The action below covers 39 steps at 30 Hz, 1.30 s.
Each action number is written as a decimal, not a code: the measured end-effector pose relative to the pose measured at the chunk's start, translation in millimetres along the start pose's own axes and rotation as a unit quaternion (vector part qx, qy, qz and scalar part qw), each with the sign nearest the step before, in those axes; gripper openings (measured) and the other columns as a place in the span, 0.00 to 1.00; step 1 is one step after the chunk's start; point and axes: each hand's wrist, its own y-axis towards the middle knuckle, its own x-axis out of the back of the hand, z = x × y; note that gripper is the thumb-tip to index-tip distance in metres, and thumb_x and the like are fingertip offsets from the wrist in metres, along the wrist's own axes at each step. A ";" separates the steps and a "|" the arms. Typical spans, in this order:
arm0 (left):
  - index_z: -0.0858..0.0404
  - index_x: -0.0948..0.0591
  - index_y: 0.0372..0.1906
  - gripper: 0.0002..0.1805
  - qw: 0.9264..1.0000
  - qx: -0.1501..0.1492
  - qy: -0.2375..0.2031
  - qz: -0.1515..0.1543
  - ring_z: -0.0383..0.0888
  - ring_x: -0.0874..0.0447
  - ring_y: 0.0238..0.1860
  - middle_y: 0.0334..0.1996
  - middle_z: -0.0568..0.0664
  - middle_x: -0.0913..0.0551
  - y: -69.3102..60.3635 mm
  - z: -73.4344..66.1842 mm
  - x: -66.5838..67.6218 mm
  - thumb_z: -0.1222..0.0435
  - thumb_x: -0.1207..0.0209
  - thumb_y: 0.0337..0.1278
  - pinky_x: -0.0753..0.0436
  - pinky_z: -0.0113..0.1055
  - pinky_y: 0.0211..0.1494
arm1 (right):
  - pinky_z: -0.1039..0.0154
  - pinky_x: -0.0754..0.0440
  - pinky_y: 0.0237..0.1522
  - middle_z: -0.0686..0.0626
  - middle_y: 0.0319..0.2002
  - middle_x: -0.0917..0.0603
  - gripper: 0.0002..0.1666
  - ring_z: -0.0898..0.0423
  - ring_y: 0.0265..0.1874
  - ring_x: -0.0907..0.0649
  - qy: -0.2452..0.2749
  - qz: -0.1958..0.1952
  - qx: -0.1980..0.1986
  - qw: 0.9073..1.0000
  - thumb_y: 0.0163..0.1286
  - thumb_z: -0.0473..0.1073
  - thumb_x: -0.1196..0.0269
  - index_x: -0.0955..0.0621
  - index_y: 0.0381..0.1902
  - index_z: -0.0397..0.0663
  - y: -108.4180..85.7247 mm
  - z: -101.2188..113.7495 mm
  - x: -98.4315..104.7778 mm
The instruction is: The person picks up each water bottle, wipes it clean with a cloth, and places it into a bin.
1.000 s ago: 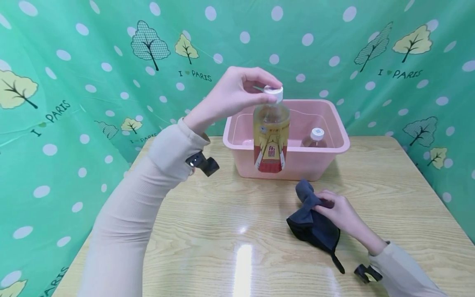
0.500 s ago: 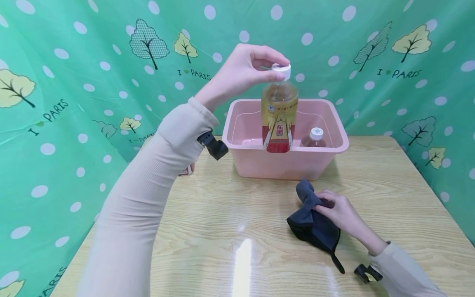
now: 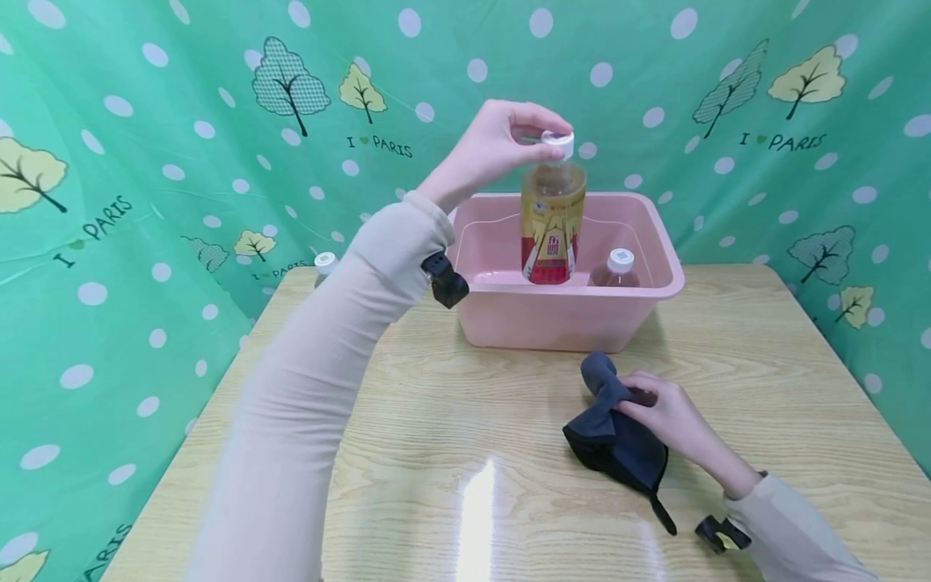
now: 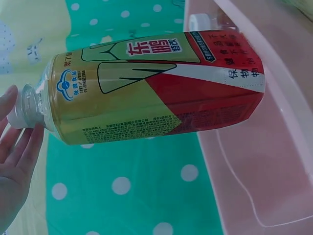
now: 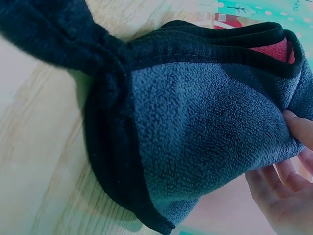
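Observation:
My left hand (image 3: 502, 145) pinches the white cap of a yellow and red bottle (image 3: 553, 222), which hangs upright over the pink bin (image 3: 567, 317), its base within the rim's outline in the head view. In the left wrist view the hand (image 4: 17, 156) holds the bottle (image 4: 156, 88) by its cap, beside the bin's wall (image 4: 264, 161). My right hand (image 3: 669, 412) grips a bunched dark grey cloth (image 3: 629, 453) on the table in front of the bin. The right wrist view shows the fingers of that hand (image 5: 283, 181) on the cloth (image 5: 195, 127).
A second bottle (image 3: 617, 271) with a white cap stands in the bin's right part. Another white-capped bottle (image 3: 325, 263) shows behind my left sleeve at the table's back left. A green patterned curtain (image 3: 465, 97) hangs behind and beside the wooden table (image 3: 436, 420).
My left hand has raised the bottle and carried it right and back, from before the bin's front to over it. A capped bottle has come into view at left. The right hand has stayed put.

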 end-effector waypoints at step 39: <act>0.66 0.20 0.43 0.14 0.994 0.088 0.043 0.055 0.39 0.22 0.40 0.41 0.52 0.19 9.0 81.4 -55.0 0.71 0.38 0.47 0.24 0.22 0.43 | 0.74 0.24 0.27 0.47 0.31 0.20 0.12 0.71 0.31 0.26 0.000 0.018 -0.015 1.000 0.47 0.25 0.34 0.19 0.33 0.36 1.4 0.4 0.6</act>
